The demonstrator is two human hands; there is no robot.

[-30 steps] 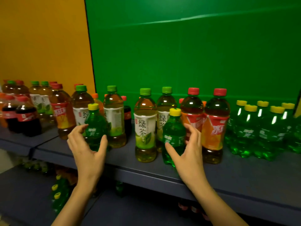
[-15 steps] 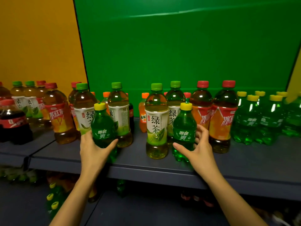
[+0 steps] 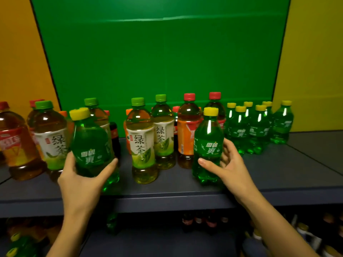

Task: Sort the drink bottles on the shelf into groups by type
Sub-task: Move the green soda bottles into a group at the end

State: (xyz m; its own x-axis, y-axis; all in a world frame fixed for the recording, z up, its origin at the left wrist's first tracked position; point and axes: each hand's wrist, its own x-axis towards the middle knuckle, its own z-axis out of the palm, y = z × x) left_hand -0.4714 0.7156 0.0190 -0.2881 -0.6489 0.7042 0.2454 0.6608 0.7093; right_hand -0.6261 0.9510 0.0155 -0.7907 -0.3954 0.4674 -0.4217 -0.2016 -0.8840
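My left hand grips a small green soda bottle with a yellow cap, tilted and lifted off the grey shelf. My right hand holds a second green soda bottle, upright near the shelf's front. Several matching green soda bottles stand grouped at the right. Green-tea bottles with green caps stand in the middle, with another green-tea bottle to the left. Iced-tea bottles with red caps stand behind my right hand's bottle, and one more iced-tea bottle is at the far left.
A green backboard closes the shelf's rear, with yellow walls on both sides. Bare shelf surface lies at the right front. A lower shelf holds more bottles. Small orange and dark cola bottles stand behind the front row.
Both hands have closed round their green soda bottles. The left one is now lifted and tilted; the right bottle has shifted to the right, toward the group of green soda bottles.
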